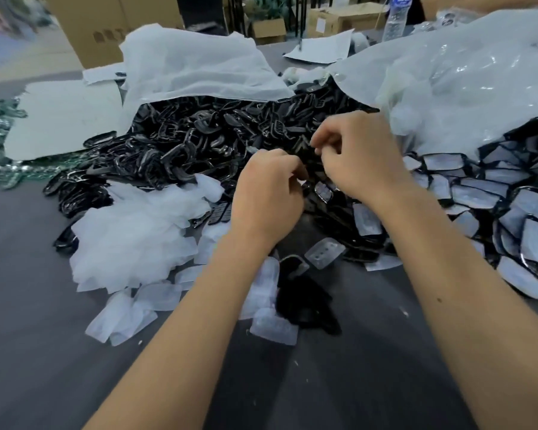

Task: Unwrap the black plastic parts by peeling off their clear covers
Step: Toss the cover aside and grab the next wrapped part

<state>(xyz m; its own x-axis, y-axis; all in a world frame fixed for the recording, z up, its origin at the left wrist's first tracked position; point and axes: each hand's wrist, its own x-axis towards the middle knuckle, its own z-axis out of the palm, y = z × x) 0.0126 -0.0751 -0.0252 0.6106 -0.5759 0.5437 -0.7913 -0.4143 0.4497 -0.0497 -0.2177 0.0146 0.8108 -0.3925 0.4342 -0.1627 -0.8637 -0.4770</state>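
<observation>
No text can be read with certainty. The cardboard box (106, 32) at the far left of the tabletop carries a dark printed mark on its side, too blurred to make out. The water bottle (396, 17) at the far right has a blue label with white shapes, illegible. A carton (326, 24) behind bears a pale sticker whose print is too small to read.
</observation>
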